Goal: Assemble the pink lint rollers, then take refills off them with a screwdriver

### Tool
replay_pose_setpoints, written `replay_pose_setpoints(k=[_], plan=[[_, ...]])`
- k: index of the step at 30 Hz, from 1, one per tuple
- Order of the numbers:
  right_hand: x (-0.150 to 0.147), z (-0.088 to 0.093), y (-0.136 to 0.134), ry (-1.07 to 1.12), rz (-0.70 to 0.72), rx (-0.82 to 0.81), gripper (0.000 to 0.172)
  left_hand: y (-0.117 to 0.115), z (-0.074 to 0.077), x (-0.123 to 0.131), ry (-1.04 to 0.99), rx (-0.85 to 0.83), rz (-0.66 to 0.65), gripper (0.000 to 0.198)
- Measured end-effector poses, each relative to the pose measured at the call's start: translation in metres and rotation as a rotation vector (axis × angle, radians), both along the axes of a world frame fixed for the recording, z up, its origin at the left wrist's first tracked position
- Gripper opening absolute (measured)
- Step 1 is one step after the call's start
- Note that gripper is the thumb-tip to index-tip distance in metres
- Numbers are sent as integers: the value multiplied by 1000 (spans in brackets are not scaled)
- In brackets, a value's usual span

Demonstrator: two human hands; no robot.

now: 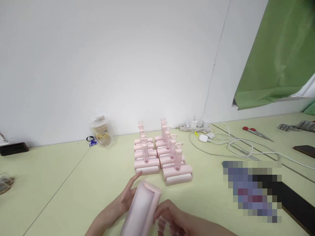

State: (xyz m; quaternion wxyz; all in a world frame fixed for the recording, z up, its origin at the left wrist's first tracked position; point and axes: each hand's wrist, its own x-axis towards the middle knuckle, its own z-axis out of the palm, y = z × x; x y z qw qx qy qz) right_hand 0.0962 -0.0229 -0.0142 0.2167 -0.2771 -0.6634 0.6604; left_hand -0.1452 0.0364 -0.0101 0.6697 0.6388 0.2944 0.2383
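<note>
My left grip (pixel 126 199) clasps the tilted pink roller (pixel 141 209) near the lined-up rollers (pixel 147 163) on the desk (pixel 61 203); my right grip (pixel 169 212) touches its edge, closure indeterminable, and uneven pressure may cause a slip.

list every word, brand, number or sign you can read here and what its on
None can be read.
Cup in clear bag: yellow print, too small.
Small blue packet: pale marks, too small.
Pixelated patch: blocked out, unreadable.
Held pink roller case: blurred, no lettering discernible.
Pink roller cases in rows: no lettering discernible.
</note>
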Motion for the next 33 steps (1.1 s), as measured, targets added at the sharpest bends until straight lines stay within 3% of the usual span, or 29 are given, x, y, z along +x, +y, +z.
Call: replay_pose_setpoints(k=[3,6,10,13,15,17,19,22,26,30,33], plan=[[3,1,0,-85,-42,33,33,-1,-6,9,5,-11,167,80],[13,3,5,-171,-70,79,37,8,-8,8,-54,23,355,61],[31,7,14,-224,-115,98,51,22,0,-8,-320,-118,617,64],[33,3,18,-163,-190,110,57,28,-3,-23,-440,-28,736,71],[29,-3,19,-93,-223,67,51,29,-13,-33,-388,70,807,68],[23,-9,19,-2,-233,35,41,26,-24,-42,-267,173,814,63],[19,-12,18,50,-204,48,33,20,-30,-50,-137,266,728,58],[19,-12,16,-105,-150,118,30,4,-28,-56,151,345,584,50],[20,-5,12,-259,-130,246,31,-14,-20,-55,549,352,617,55],[21,8,12,-230,-114,273,32,-18,-19,-54,538,489,620,72],[23,16,14,-186,-93,320,33,-16,-10,-42,345,629,583,65]])
